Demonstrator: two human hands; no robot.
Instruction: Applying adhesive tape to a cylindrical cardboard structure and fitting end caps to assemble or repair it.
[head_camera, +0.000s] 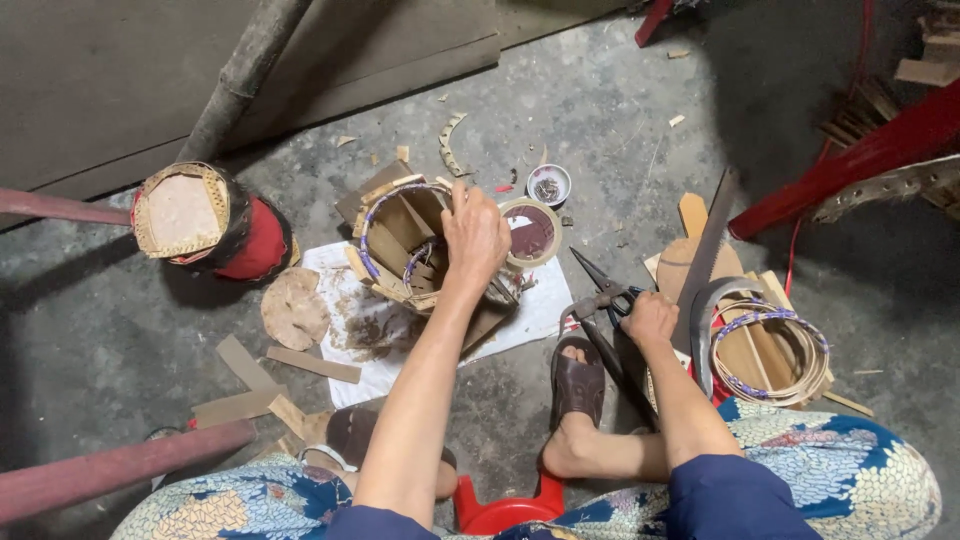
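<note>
At the far left a finished round basket (205, 220) with a woven lid and red cloth body lay tipped on the concrete floor (620, 110), set well apart from the work, it seemed, to keep it out of the way. Near it lay a flat round disc (294, 308) and loose wood strips (312, 364). A white sheet (350, 350) was spread under the half-built basket frame (405, 240), probably to catch glue and scraps. The left hand (475, 235) curled over the frame's rim, fingers pressed on it to steady it. Just beside stood a roll of tape (530, 232) and a small round tin (548, 184). The right hand (650, 318) was closed around the handle of shears (605, 292), blades pointing toward the frame. Coiled rattan hoops (775, 355) lay at the right.
</note>
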